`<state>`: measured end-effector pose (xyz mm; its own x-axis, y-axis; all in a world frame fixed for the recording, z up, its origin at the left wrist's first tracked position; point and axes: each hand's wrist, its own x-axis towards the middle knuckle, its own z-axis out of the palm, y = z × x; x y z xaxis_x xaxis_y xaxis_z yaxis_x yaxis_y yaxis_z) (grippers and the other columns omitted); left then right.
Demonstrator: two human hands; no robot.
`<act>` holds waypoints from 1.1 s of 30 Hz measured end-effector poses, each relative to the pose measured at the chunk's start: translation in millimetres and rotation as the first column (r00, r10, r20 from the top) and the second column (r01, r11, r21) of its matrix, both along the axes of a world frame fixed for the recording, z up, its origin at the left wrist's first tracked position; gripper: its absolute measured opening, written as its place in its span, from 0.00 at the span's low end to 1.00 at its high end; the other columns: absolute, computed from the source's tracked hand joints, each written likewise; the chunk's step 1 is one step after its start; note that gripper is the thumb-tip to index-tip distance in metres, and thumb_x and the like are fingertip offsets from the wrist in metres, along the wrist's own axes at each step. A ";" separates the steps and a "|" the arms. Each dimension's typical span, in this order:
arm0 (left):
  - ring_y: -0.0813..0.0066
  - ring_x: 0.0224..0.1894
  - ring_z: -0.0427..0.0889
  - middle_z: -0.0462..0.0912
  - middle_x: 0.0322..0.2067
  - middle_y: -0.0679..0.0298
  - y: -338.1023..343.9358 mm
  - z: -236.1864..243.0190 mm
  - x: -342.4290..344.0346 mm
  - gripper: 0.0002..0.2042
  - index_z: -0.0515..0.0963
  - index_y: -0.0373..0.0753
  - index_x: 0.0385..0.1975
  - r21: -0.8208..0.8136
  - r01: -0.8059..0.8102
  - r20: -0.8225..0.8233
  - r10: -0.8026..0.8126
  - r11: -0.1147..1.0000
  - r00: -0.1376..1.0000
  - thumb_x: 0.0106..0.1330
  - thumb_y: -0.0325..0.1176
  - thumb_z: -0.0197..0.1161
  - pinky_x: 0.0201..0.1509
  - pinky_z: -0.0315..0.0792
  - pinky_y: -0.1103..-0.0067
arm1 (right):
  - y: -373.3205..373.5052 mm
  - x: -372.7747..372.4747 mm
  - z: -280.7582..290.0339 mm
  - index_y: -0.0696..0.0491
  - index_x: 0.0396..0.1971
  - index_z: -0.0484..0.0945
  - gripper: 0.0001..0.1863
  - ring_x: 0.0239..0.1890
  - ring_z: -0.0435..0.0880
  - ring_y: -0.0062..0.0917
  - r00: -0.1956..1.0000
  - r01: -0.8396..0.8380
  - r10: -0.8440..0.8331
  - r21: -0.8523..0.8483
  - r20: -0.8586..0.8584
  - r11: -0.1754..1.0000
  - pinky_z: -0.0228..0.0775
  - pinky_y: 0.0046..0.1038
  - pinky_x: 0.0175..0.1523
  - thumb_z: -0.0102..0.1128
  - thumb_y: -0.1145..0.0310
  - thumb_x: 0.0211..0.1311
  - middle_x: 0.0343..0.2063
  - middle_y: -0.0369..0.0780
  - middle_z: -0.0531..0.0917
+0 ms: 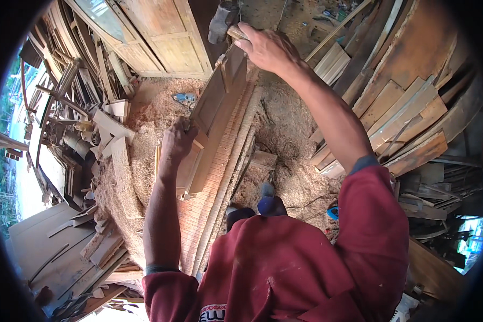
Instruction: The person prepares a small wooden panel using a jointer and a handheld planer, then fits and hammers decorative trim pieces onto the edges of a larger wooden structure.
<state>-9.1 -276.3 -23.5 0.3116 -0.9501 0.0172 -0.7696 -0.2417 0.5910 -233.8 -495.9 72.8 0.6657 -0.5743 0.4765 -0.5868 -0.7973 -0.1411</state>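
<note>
Tilted wooden panel (213, 110), mallet at its far end – tipping and mis-hit risks

From my remote seat I had the wooden panel standing tilted on its long edge, lengthwise along the ribbed bench (201, 214); the left hand (178, 142) was curled closed over its upper edge, nearer the body, fingertips mostly hidden; the right hand (265, 48), reached far forward, was wrapped tight round the short visible handle of a dark-headed mallet (222, 24); I couldn't tell whether the mallet head touched the panel.

Main worry, by my judgement: one hand steadied a long piece on a narrow edge, so an off-centre knock could roll it or slide it off the bench; the far end had no hand holding it down – a blow there could make it kick or twist in the left grip.

Second: the arm was at long reach, so aim could drift; a glancing hit might dent the frame, or the right knuckles might scrape the panel's end.

Third: sawdust (139, 107) coated the floor and could make footing slippery; cords (306, 203) ran near the shoes (271, 204) and could snag a step; a blue power tool (185, 97) lay just beyond the panel, where a falling piece could strike it.
</note>
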 end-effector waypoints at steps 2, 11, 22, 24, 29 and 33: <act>0.44 0.41 0.82 0.83 0.35 0.45 2.3 -2.1 5.0 0.15 0.76 0.36 0.38 0.032 -0.018 -0.014 0.018 0.999 1.000 0.61 0.42 0.64 0.44 0.74 0.60 | -18.4 14.1 -26.1 0.52 0.54 0.70 0.17 0.11 0.66 0.17 0.991 0.016 -0.005 0.085 -0.136 0.996 0.61 0.25 0.13 0.48 0.57 0.75 0.16 0.35 0.74; 0.47 0.38 0.83 0.82 0.32 0.44 5.2 -9.2 19.6 0.18 0.76 0.35 0.40 0.094 -0.071 -0.032 0.074 0.993 0.997 0.59 0.44 0.67 0.42 0.74 0.60 | 15.1 29.0 1.2 0.50 0.51 0.71 0.16 0.30 0.83 0.49 0.995 -0.057 0.084 0.354 -0.061 0.934 0.70 0.47 0.33 0.56 0.60 0.68 0.26 0.52 0.82; 0.51 0.43 0.85 0.85 0.38 0.46 25.3 -36.0 24.7 0.29 0.84 0.39 0.40 0.315 -0.110 0.177 0.055 0.943 0.983 0.62 0.63 0.58 0.47 0.76 0.60 | 117.9 46.7 -1.4 0.50 0.49 0.68 0.12 0.15 0.76 0.22 0.902 -0.407 0.424 0.173 -0.075 0.897 0.66 0.26 0.13 0.52 0.62 0.72 0.17 0.37 0.75; 0.51 0.43 0.85 0.85 0.38 0.46 20.3 -35.3 23.9 0.27 0.84 0.40 0.41 0.272 -0.070 0.205 0.014 0.960 0.979 0.62 0.62 0.58 0.47 0.76 0.60 | 110.7 45.4 -32.9 0.51 0.48 0.68 0.12 0.14 0.76 0.23 0.870 -0.460 0.451 0.002 -0.197 0.888 0.70 0.27 0.15 0.54 0.64 0.70 0.16 0.36 0.74; 0.51 0.42 0.85 0.85 0.37 0.49 19.2 -25.6 20.2 0.23 0.84 0.40 0.39 0.299 -0.126 0.148 0.084 0.946 0.985 0.61 0.56 0.60 0.47 0.76 0.60 | 114.7 57.5 14.6 0.50 0.49 0.69 0.14 0.16 0.78 0.28 0.858 -0.469 0.492 0.165 -0.147 0.867 0.73 0.32 0.19 0.58 0.65 0.67 0.19 0.40 0.77; 0.51 0.42 0.85 0.85 0.37 0.48 22.5 -57.9 38.6 0.23 0.84 0.40 0.38 0.202 -0.072 0.192 0.033 0.977 0.981 0.61 0.57 0.60 0.46 0.76 0.61 | 122.2 54.2 0.2 0.50 0.50 0.68 0.13 0.12 0.70 0.21 0.892 -0.394 0.440 0.295 -0.106 0.870 0.66 0.23 0.14 0.55 0.64 0.70 0.20 0.37 0.76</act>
